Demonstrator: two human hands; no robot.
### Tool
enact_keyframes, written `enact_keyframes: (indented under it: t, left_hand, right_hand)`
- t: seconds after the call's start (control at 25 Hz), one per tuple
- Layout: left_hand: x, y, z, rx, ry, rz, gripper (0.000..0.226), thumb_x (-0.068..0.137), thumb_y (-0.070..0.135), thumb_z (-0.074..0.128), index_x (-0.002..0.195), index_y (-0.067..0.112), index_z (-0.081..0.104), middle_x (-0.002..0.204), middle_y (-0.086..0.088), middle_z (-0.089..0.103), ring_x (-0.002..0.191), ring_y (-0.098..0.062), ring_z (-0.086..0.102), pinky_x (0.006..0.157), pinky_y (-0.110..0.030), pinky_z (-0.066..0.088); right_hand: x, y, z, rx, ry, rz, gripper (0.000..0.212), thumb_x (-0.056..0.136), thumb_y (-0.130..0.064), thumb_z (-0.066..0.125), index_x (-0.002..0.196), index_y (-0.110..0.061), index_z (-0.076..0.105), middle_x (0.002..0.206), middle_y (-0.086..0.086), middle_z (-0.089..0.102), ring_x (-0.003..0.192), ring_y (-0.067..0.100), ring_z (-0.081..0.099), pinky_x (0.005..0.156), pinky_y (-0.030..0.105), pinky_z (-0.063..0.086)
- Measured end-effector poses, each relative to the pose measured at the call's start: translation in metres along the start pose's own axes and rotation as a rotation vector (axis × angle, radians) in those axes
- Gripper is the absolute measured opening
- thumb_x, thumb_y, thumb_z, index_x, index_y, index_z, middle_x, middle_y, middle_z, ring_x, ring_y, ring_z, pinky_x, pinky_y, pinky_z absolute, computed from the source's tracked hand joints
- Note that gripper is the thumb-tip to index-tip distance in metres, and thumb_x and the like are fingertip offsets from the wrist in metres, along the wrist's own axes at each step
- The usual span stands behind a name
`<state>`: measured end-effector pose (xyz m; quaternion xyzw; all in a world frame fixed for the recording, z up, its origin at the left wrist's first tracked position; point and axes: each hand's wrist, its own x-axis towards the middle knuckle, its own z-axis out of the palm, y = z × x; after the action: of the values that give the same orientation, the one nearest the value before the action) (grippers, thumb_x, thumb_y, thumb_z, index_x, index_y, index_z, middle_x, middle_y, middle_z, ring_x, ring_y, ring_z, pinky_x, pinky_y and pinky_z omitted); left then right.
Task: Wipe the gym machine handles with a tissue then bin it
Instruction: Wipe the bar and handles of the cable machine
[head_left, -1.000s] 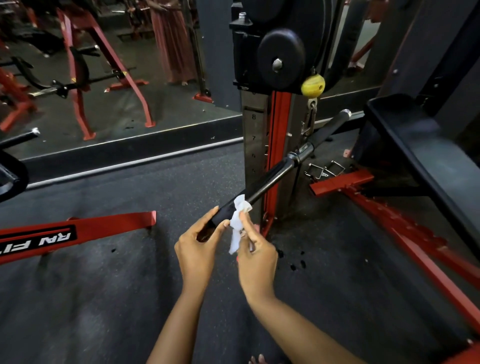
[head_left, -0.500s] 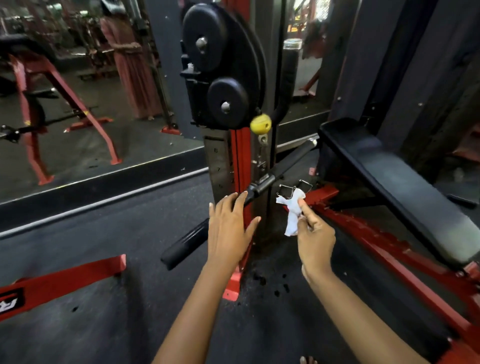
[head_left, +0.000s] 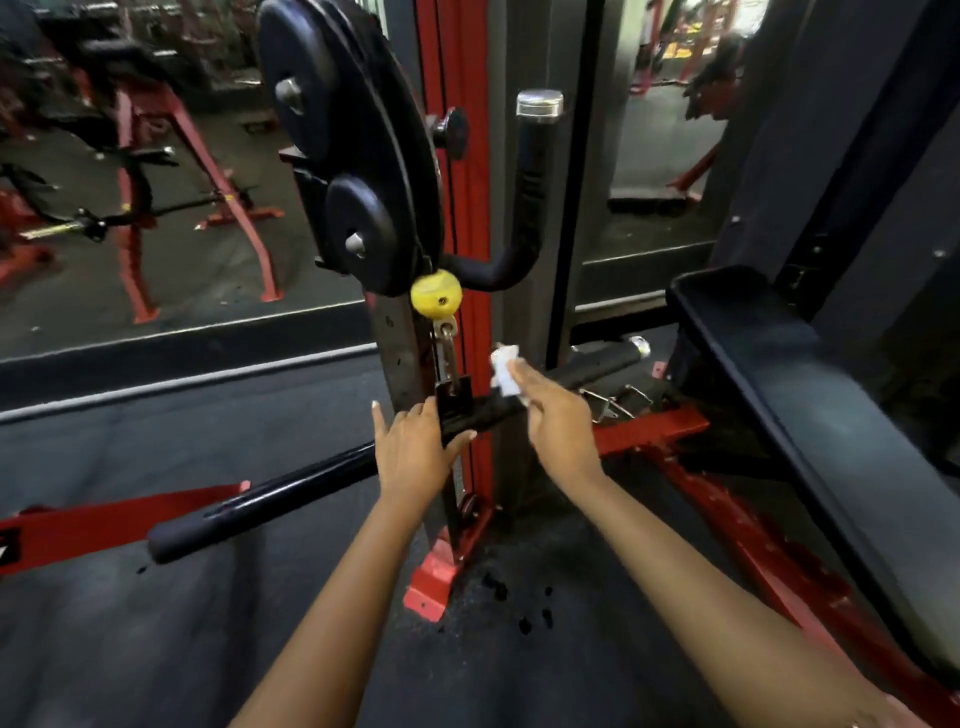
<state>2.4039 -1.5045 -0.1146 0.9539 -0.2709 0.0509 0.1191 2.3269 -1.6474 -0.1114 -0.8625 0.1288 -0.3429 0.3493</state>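
"Where is my tissue?"

"In your right hand (head_left: 556, 423). You pinch the white tissue (head_left: 505, 370) between thumb and fingers. It sits on top of the bar (head_left: 291, 491), just past the middle clip (head_left: 453, 400)."

"And my other hand?"

"Your left hand (head_left: 415, 449) is on the bar beside the clip. The fingers are mostly straight, and the bar lies between them and the thumb. It looks like it steadies the bar — no tight squeeze."

"Which way does the bar run?"

"It is long and slanted. It goes from the near grip (head_left: 176, 535), low on your left, up and away to the far grip (head_left: 602, 364) on your right. The far grip starts just beyond the tissue, so your right hand is the nearer one."

"So what comes next?"

"I think you slide the tissue along the bar, away from you, toward the shiny end cap (head_left: 638, 344). The near grip is well apart — out past your left hand."
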Motion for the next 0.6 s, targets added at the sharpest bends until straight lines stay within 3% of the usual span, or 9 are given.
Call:
enact_keyframes:
  t: [0.08, 0.16, 0.24, 0.32, 0.48, 0.6]
  left_hand:
    - [-0.002, 0.003, 0.005, 0.032, 0.046, -0.035, 0.059, 0.085, 0.058, 0.046, 0.127, 0.017, 0.047, 0.115, -0.001, 0.063, 0.111, -0.02, 0.056, 0.116, -0.046, 0.005]
    - [-0.003, 0.003, 0.007, 0.029, 0.107, -0.047, 0.057, 0.084, 0.057, 0.049, 0.123, 0.016, 0.051, 0.112, -0.002, 0.065, 0.108, -0.02, 0.058, 0.116, -0.043, 0.002]
    - [-0.003, 0.0, 0.009, 0.026, 0.156, -0.051, 0.055, 0.082, 0.056, 0.051, 0.119, 0.015, 0.055, 0.107, -0.003, 0.066, 0.104, -0.021, 0.06, 0.116, -0.042, 0.004]
    - [-0.003, 0.0, 0.011, 0.023, 0.178, -0.06, 0.056, 0.081, 0.055, 0.054, 0.118, 0.014, 0.057, 0.104, -0.004, 0.067, 0.102, -0.022, 0.061, 0.117, -0.041, 0.011]
    - [-0.001, 0.006, 0.018, 0.005, 0.236, -0.05, 0.052, 0.08, 0.053, 0.058, 0.11, 0.01, 0.06, 0.099, -0.006, 0.066, 0.099, -0.023, 0.061, 0.109, -0.037, 0.03]
    - [-0.013, 0.016, 0.021, -0.195, 0.454, -0.093, 0.057, 0.078, 0.042, 0.066, 0.119, 0.006, 0.054, 0.115, -0.011, 0.057, 0.112, -0.023, 0.052, 0.102, -0.034, 0.04]
  right_hand:
    - [0.002, 0.018, 0.014, -0.117, -0.193, -0.268, 0.048, 0.082, 0.007, 0.036, 0.126, -0.005, 0.053, 0.132, 0.013, 0.051, 0.125, 0.022, 0.046, 0.11, 0.027, 0.024]
    - [0.002, 0.037, 0.018, -0.25, -0.263, -0.48, 0.053, 0.076, 0.008, 0.038, 0.127, -0.002, 0.051, 0.131, 0.017, 0.053, 0.122, 0.028, 0.049, 0.106, 0.041, 0.027]
    - [0.013, 0.053, 0.01, -0.302, -0.295, -0.623, 0.055, 0.071, 0.012, 0.044, 0.124, -0.001, 0.054, 0.126, 0.016, 0.057, 0.117, 0.027, 0.055, 0.103, 0.044, 0.032]
    - [0.028, 0.074, -0.004, -0.332, -0.271, -0.715, 0.055, 0.07, 0.008, 0.034, 0.118, 0.0, 0.058, 0.12, 0.015, 0.062, 0.112, 0.027, 0.059, 0.1, 0.045, 0.036]
    - [0.051, 0.108, -0.021, -0.335, -0.212, -0.514, 0.067, 0.06, 0.027, 0.055, 0.121, -0.002, 0.057, 0.121, 0.016, 0.061, 0.111, 0.032, 0.058, 0.096, 0.05, 0.041]
    - [0.056, 0.109, -0.016, -0.325, -0.208, -0.436, 0.071, 0.058, 0.028, 0.061, 0.121, -0.004, 0.058, 0.118, 0.015, 0.063, 0.109, 0.033, 0.059, 0.094, 0.047, 0.043]
